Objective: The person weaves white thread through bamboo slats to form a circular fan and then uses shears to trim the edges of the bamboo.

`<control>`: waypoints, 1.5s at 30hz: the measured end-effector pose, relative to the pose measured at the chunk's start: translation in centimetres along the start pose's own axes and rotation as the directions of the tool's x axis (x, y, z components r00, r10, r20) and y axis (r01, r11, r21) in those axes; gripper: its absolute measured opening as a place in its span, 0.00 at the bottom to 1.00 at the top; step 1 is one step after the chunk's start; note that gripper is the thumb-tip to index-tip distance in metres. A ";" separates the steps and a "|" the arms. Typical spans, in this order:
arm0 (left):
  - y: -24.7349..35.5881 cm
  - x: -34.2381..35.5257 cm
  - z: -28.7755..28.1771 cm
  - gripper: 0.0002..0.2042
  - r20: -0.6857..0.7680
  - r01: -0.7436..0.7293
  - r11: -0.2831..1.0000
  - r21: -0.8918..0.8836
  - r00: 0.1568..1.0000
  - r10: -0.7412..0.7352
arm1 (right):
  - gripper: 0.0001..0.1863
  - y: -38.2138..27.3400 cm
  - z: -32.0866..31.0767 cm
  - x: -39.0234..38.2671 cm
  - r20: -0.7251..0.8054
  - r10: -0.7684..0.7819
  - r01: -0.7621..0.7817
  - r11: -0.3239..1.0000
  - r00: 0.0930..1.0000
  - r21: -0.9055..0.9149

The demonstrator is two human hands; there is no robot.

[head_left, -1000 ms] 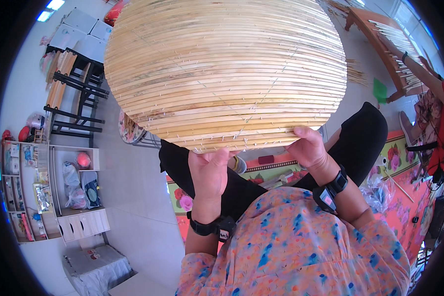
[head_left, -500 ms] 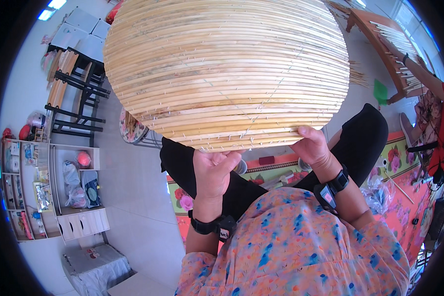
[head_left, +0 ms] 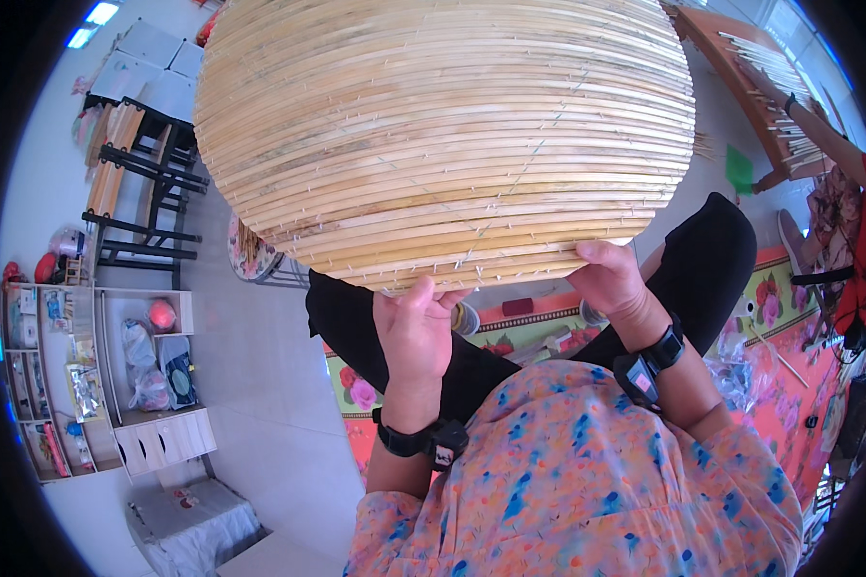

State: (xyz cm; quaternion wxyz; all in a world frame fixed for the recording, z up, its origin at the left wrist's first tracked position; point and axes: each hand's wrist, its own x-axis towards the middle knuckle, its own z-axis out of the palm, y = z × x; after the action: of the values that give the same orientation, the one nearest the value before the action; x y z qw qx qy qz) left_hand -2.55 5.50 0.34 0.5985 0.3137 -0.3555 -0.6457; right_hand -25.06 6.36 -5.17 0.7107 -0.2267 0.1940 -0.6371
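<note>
A large round mat of pale straw stalks point(head_left: 443, 144), sewn side by side with thread, fills the upper middle of the view. Its far edge runs out of the picture. Green thread lines slant across its face, and short thread ends stick up along the rows. My left hand point(head_left: 416, 337) pinches the near edge at its left part, thumb on top and fingers mostly beneath. My right hand point(head_left: 614, 281) grips the same edge farther right, its thumb lying on the stalks and its other fingers hidden below. The mat is held up above my lap.
A flowered red and green mat point(head_left: 775, 298) lies under my legs, with a clear plastic bag point(head_left: 731, 370) and a thin stick point(head_left: 779, 356) at right. Another person's arm point(head_left: 827, 135) reaches over a wooden table point(head_left: 741, 87) with stalks. Shelves point(head_left: 154, 423) stand at left.
My left thumb has shifted and now points up over the mat's edge. The mat has moved slightly, its right side reaching a little farther right. My right hand keeps its hold.
</note>
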 end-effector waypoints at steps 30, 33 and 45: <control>0.6 0.4 0.2 0.17 -0.093 0.174 0.984 -0.046 0.980 -0.178 | 0.32 -0.7 1.2 -1.1 -0.042 -0.138 0.126 0.970 0.990 -0.205; 1.1 0.1 -0.1 0.18 -0.008 0.140 0.990 0.006 0.990 -0.140 | 0.31 -1.1 1.5 -0.7 -0.004 -0.187 0.184 0.972 0.982 -0.147; 1.9 0.0 1.4 0.12 0.011 0.088 0.977 0.196 0.996 -0.092 | 0.39 -1.2 1.4 -1.1 -0.106 -0.178 0.160 0.974 0.978 -0.160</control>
State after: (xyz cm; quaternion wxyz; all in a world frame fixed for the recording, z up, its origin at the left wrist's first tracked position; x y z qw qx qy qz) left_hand -2.70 5.52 2.67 0.5314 0.3803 -0.4084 -0.6373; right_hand -25.33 7.48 -3.33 0.6216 -0.2568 0.2638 -0.6915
